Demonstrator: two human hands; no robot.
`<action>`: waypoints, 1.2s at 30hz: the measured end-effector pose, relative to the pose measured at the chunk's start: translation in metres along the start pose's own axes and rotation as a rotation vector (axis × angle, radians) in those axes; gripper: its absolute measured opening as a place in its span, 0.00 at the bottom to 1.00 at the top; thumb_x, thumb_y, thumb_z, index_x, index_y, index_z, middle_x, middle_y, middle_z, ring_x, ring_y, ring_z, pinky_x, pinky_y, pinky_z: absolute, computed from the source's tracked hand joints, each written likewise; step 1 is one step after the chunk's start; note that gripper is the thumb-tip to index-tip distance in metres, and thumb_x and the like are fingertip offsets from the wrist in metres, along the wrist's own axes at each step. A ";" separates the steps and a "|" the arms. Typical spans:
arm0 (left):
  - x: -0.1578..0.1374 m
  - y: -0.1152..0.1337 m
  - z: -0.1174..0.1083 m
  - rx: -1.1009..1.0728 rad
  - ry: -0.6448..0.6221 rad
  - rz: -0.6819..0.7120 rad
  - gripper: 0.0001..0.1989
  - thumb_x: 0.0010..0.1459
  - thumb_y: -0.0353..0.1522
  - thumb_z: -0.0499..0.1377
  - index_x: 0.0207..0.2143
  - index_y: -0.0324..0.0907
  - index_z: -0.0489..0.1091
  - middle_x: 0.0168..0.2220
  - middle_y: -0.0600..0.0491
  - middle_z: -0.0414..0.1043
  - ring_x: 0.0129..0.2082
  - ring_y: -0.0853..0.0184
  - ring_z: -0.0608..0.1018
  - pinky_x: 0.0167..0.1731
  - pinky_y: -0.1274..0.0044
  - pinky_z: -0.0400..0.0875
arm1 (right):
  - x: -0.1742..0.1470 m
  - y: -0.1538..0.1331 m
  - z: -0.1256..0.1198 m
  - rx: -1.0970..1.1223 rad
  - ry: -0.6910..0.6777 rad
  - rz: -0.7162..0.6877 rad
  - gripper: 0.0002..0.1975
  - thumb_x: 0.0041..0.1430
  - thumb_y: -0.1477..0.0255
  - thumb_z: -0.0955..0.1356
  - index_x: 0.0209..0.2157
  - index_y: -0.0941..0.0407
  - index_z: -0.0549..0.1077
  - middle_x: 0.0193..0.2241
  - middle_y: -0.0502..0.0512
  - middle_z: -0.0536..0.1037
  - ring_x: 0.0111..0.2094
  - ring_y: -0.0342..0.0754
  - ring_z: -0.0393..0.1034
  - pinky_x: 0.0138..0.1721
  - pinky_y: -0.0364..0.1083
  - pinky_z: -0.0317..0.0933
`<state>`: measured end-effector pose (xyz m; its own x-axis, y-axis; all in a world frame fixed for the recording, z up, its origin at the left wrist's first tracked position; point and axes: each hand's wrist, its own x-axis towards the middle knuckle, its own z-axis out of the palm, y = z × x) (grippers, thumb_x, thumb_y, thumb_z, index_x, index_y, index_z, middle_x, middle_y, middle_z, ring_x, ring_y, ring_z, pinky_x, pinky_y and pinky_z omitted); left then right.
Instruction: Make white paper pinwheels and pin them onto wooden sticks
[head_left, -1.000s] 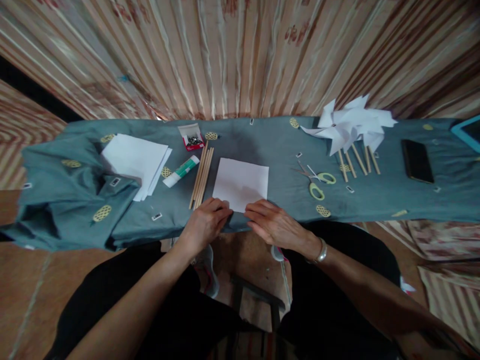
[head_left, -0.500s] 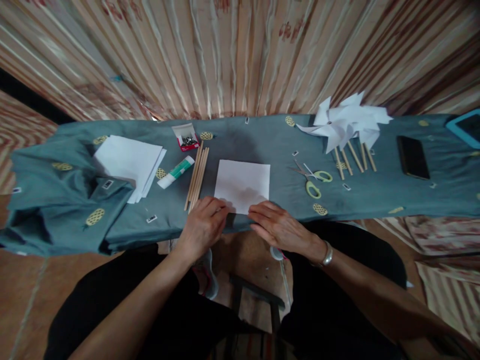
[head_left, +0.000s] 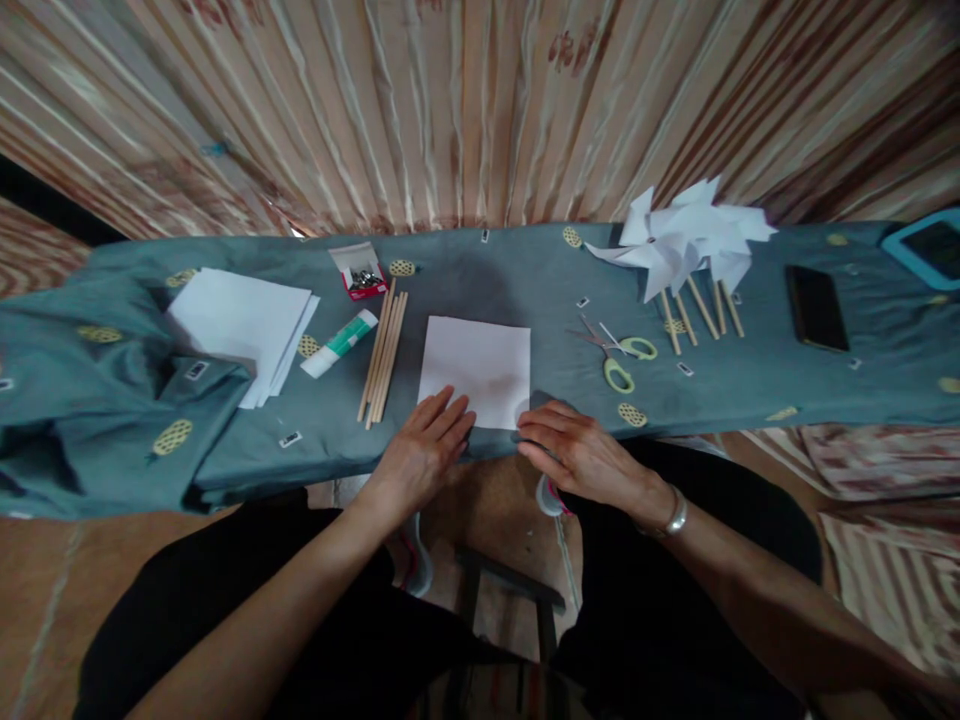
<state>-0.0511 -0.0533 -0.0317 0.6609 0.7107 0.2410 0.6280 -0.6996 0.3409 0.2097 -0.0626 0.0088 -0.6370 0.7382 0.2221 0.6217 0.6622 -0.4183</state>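
A square of white paper lies flat near the front edge of the cloth-covered table. My left hand rests with outstretched fingers on its lower left corner. At the lower right corner is my right hand, its fingers extended over the cloth beside the paper's edge; nothing shows in its grasp. Just left of the paper stands a row of wooden sticks lying side by side. To the right lie scissors with light green handles, blades apart.
A glue stick, a small red-and-white box of metal pins and stacked white paper are at left. Several paper pinwheels on sticks, a dark phone and a blue-framed device lie at right. Behind hangs a curtain.
My left hand has spread its fingers flat onto the paper. My right hand has slid right, from the lower edge to the corner. The view has shifted slightly.
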 end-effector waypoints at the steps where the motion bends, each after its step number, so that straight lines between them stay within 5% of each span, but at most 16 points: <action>1: 0.000 0.000 0.000 0.005 0.004 0.002 0.17 0.66 0.27 0.54 0.56 0.37 0.70 0.60 0.40 0.70 0.66 0.50 0.65 0.60 0.55 0.69 | -0.002 0.002 -0.002 -0.001 0.005 0.011 0.13 0.69 0.70 0.63 0.38 0.59 0.77 0.38 0.61 0.80 0.40 0.53 0.73 0.42 0.54 0.72; 5: 0.001 0.000 0.001 0.046 0.039 0.011 0.16 0.67 0.29 0.54 0.54 0.37 0.71 0.58 0.42 0.72 0.64 0.51 0.67 0.59 0.56 0.70 | -0.012 0.014 -0.008 0.011 0.064 0.081 0.12 0.68 0.68 0.64 0.35 0.58 0.78 0.35 0.59 0.81 0.38 0.52 0.74 0.40 0.52 0.72; 7: 0.002 0.000 0.000 0.050 0.063 0.023 0.15 0.67 0.29 0.54 0.53 0.38 0.72 0.57 0.43 0.73 0.63 0.51 0.69 0.58 0.57 0.71 | -0.015 0.017 -0.007 -0.007 0.087 0.113 0.11 0.67 0.68 0.65 0.45 0.57 0.77 0.44 0.62 0.81 0.46 0.55 0.74 0.48 0.56 0.72; 9: 0.003 0.000 -0.002 0.050 0.085 0.040 0.14 0.67 0.29 0.55 0.52 0.38 0.73 0.56 0.43 0.74 0.62 0.51 0.70 0.57 0.58 0.72 | -0.015 0.019 -0.003 -0.047 0.052 0.091 0.21 0.65 0.67 0.67 0.57 0.58 0.70 0.57 0.66 0.73 0.57 0.60 0.68 0.56 0.62 0.67; 12: 0.003 0.000 -0.004 0.044 0.129 0.076 0.12 0.66 0.29 0.56 0.50 0.37 0.74 0.54 0.43 0.76 0.59 0.51 0.73 0.54 0.59 0.74 | -0.012 0.018 0.007 -0.081 -0.021 0.029 0.28 0.64 0.69 0.67 0.64 0.57 0.62 0.65 0.68 0.64 0.66 0.62 0.58 0.60 0.66 0.62; 16: 0.003 0.002 -0.006 0.015 0.154 0.092 0.13 0.65 0.28 0.58 0.51 0.38 0.72 0.51 0.43 0.78 0.56 0.52 0.75 0.50 0.61 0.75 | -0.008 0.017 0.015 -0.055 0.003 0.011 0.24 0.64 0.76 0.64 0.61 0.56 0.67 0.61 0.65 0.70 0.64 0.59 0.62 0.60 0.66 0.64; 23: 0.004 -0.001 -0.009 -0.016 0.144 0.040 0.15 0.64 0.31 0.60 0.52 0.38 0.72 0.51 0.41 0.77 0.53 0.53 0.77 0.49 0.61 0.74 | -0.002 0.012 0.006 0.040 0.119 0.011 0.13 0.67 0.76 0.62 0.48 0.56 0.76 0.49 0.61 0.80 0.52 0.54 0.74 0.53 0.58 0.72; 32: 0.013 -0.003 -0.017 -0.146 0.207 -0.076 0.13 0.69 0.30 0.52 0.44 0.37 0.75 0.40 0.46 0.80 0.40 0.63 0.82 0.42 0.72 0.78 | 0.034 0.024 0.008 0.409 0.318 0.314 0.07 0.64 0.68 0.69 0.41 0.52 0.79 0.43 0.55 0.83 0.48 0.52 0.77 0.53 0.53 0.69; 36: 0.014 -0.002 -0.020 -0.197 0.207 -0.206 0.16 0.69 0.33 0.52 0.56 0.38 0.68 0.44 0.46 0.79 0.40 0.64 0.82 0.41 0.73 0.79 | 0.063 0.040 0.016 0.406 0.298 0.332 0.08 0.63 0.69 0.67 0.39 0.52 0.80 0.45 0.54 0.83 0.47 0.52 0.77 0.51 0.52 0.69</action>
<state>-0.0513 -0.0403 -0.0111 0.4186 0.8494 0.3212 0.6346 -0.5266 0.5656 0.1873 0.0086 -0.0080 -0.2464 0.9402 0.2350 0.5047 0.3315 -0.7971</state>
